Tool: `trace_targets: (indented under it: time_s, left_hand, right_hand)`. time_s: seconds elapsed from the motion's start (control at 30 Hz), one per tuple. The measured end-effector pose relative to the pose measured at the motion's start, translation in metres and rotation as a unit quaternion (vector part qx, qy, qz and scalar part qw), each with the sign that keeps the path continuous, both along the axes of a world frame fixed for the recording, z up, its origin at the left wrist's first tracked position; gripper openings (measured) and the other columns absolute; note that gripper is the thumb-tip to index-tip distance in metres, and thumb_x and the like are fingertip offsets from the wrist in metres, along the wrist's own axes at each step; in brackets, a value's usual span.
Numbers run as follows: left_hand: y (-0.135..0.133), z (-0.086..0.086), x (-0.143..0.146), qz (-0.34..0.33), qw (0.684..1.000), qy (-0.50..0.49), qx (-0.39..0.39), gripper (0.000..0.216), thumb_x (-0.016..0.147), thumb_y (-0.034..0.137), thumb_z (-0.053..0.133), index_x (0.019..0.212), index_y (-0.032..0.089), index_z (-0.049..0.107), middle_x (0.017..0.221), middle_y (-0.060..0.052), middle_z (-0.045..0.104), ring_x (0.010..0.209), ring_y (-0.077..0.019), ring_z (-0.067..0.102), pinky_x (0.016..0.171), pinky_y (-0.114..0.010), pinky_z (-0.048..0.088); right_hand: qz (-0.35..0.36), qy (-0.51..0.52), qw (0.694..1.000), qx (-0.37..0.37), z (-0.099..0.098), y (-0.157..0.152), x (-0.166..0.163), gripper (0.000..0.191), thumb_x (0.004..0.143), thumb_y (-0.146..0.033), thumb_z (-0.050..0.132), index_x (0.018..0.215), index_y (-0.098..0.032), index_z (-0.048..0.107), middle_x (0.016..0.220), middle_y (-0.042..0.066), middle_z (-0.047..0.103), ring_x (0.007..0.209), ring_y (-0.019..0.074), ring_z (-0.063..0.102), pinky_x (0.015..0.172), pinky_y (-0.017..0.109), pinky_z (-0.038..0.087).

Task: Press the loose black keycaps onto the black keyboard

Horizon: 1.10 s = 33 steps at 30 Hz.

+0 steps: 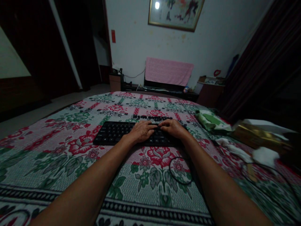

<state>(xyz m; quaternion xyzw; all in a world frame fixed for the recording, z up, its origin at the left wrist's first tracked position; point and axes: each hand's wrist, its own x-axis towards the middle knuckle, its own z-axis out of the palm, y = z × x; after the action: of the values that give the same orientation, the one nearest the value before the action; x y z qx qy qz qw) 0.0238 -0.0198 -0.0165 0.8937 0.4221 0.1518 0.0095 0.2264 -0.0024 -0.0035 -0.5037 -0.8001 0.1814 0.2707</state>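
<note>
A black keyboard (113, 133) lies on the flowered bedspread in front of me. My left hand (141, 131) rests palm down over its middle, fingers stretched to the right across the keys. Facing it, my right hand (173, 128) is over the keyboard's right part, its thumb and fingertips drawn together in a pinch close to the left fingertips. Whatever may be between them is too small to make out. Just beyond the keyboard's far edge runs a row of small black pieces (141, 117), which look like loose keycaps.
A black cable (171, 172) loops on the bedspread (80, 175) near my right forearm. To the right lie a green tissue pack (213, 121), a gold box (256, 135) and crumpled white tissue (265, 156). A pink towel (168, 71) covers a screen by the far wall.
</note>
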Motion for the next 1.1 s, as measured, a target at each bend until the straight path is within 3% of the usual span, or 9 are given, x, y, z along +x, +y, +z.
trace_targets:
  time_s: [0.4, 0.77, 1.1]
  left_hand:
    - [0.0009, -0.0015, 0.0008, 0.001, 1.000, -0.003, 0.009, 0.038, 0.087, 0.037, 0.034, 0.121, 0.032, 0.050, 0.126, -0.002, 0.046, 0.113, -0.0214, 0.043, 0.097, -0.039, 0.033]
    - [-0.0023, -0.0003, 0.0019, 0.010, 1.000, 0.000, 0.006, 0.037, 0.087, 0.035, 0.035, 0.121, 0.033, 0.049, 0.128, -0.002, 0.045, 0.114, -0.0220, 0.042, 0.096, -0.041, 0.033]
    - [-0.0036, 0.0005, 0.0027, 0.019, 1.000, 0.001, -0.001, 0.037, 0.087, 0.035, 0.035, 0.121, 0.034, 0.049, 0.129, -0.002, 0.044, 0.116, -0.0226, 0.040, 0.096, -0.042, 0.033]
  right_hand:
    - [0.006, 0.020, 0.999, -0.025, -0.0030, 0.0011, -0.0013, 0.017, 0.067, -0.012, 0.055, 0.080, -0.014, 0.067, 0.070, 0.000, 0.066, 0.063, 0.0100, 0.057, 0.060, 0.019, 0.044]
    - [0.018, -0.009, 0.999, 0.024, -0.0023, 0.0021, 0.0022, 0.019, 0.070, -0.013, 0.055, 0.082, -0.017, 0.069, 0.084, 0.002, 0.069, 0.078, 0.0134, 0.062, 0.074, 0.023, 0.046]
    - [-0.025, -0.019, 0.999, 0.013, -0.0006, 0.0007, -0.0016, 0.019, 0.069, -0.013, 0.057, 0.081, -0.014, 0.071, 0.081, 0.005, 0.070, 0.073, 0.0153, 0.063, 0.068, 0.023, 0.047]
